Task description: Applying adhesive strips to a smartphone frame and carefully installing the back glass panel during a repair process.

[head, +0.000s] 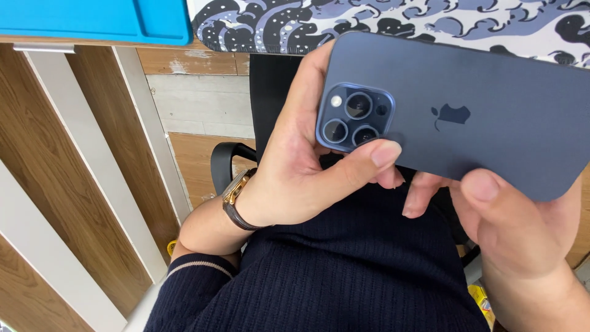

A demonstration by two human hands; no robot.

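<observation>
Above the lap, left hand and right hand both grip a dark blue matte smartphone, back up, thumbs on its near edge.

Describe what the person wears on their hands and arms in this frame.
The left hand is bare, with a gold-cased watch on a dark strap at the wrist. Behind it, a dark navy knit sleeve has a pale stripe near the cuff. The right hand wears nothing visible.

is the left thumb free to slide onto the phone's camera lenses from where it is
Probably yes. The left hand grips the dark blue phone at its camera end, and its thumb already rests at the lower edge of the camera block. Nothing lies between thumb and lenses; the right hand holds the other end.
</observation>
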